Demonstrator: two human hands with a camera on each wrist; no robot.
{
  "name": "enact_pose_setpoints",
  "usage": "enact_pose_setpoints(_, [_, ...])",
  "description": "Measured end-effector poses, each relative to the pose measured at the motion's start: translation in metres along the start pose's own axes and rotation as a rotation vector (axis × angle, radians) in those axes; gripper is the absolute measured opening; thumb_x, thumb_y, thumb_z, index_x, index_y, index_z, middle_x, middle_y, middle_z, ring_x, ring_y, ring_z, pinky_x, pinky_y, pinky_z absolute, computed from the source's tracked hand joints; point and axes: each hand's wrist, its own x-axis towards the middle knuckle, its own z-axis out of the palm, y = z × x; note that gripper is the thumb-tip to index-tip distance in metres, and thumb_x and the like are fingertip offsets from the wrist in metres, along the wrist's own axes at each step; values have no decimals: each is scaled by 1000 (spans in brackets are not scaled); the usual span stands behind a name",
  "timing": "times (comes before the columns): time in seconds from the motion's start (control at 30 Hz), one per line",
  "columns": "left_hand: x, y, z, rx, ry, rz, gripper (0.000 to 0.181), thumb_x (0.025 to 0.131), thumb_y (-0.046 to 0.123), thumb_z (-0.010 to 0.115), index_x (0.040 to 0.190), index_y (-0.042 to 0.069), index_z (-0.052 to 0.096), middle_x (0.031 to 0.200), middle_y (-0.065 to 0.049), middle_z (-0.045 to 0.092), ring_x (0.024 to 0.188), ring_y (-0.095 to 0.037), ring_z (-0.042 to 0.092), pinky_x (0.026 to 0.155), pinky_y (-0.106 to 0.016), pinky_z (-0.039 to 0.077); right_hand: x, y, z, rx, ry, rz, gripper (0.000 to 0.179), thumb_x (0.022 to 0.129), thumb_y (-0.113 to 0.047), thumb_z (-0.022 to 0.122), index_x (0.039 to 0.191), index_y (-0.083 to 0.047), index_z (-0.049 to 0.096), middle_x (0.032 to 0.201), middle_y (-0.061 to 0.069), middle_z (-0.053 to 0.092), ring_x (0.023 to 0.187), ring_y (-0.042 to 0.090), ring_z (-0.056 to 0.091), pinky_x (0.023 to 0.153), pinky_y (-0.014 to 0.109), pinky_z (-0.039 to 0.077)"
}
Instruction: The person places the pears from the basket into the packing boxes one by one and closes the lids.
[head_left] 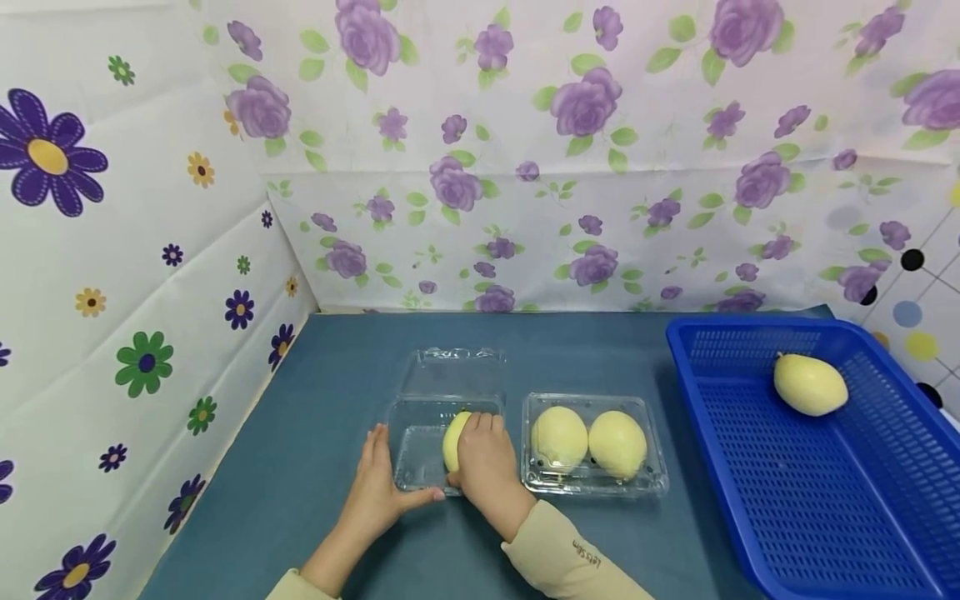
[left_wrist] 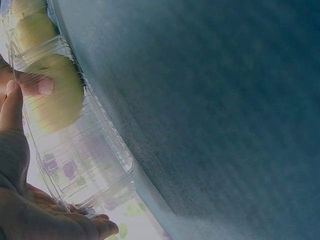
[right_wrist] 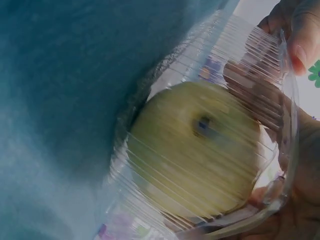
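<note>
A clear plastic clamshell box (head_left: 412, 458) lies with its lid (head_left: 450, 375) flipped back, away from me. My right hand (head_left: 487, 458) grips a pale yellow melon-like fruit (head_left: 452, 442) inside the right part of this box. Ribbed plastic covers the same fruit (right_wrist: 190, 160) in the right wrist view, its dark end spot facing the camera. At the box's front left corner my left hand (head_left: 375, 496) touches the side, fingers extended and thumb along the front edge. In the left wrist view its fingertips (left_wrist: 107, 227) reach past the box wall.
To the right stands a second clear box (head_left: 656, 479), its lid over two pale yellow fruits (head_left: 559, 437). A blue perforated basket (head_left: 720, 475) at the far right holds one more fruit (head_left: 810, 385). Flowered sheets (head_left: 525, 200) rise behind and left of the blue-grey table (head_left: 300, 450).
</note>
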Motion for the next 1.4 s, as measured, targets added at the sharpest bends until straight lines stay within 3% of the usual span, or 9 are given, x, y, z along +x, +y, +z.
enact_pose_setpoints(0.2, [-1,-1,-1,6,5,-11,127,57,46,89,143,-16,20,148,-37,20,136,-54,19,102,-64,33,-4,-1,3,-8,68,-44,95,59,-61,81,114,12,57,99,19,61,87,26,57,76,29,54])
enact_pose_setpoints(0.43, [-1,0,0,-3,-2,-7,127,57,47,89,143,-16,20,148,-36,20,137,-53,20,101,-64,34,-6,-1,3,27,57,-21,96,64,-59,80,120,14,54,105,22,62,91,28,58,78,30,54])
enact_pose_setpoints(0.63, [-1,0,-2,-13,-7,12,127,58,47,88,143,-16,19,148,-37,19,137,-54,19,101,-65,33,-6,-2,4,151,36,25,98,66,-55,81,126,16,48,113,27,59,102,35,58,84,36,54])
enact_pose_setpoints(0.93, [-2,1,-2,-32,-46,-29,128,59,48,87,145,-15,15,151,-35,14,139,-52,14,104,-65,30,-15,8,0,373,9,40,97,73,-48,79,136,14,39,125,29,52,115,40,52,91,44,51])
enact_pose_setpoints(1.23, [-2,0,-5,-8,-24,-11,127,59,45,88,144,-16,16,149,-37,15,137,-55,16,101,-67,32,-21,20,-17,347,126,-83,88,79,-49,73,135,11,41,120,22,57,110,34,56,87,40,53])
enact_pose_setpoints(1.4, [-2,2,-4,-22,-49,-18,127,61,46,87,145,-16,14,150,-36,13,138,-54,14,103,-66,30,-23,30,-33,352,115,-73,83,80,-46,73,135,8,42,123,21,57,112,33,55,90,40,52])
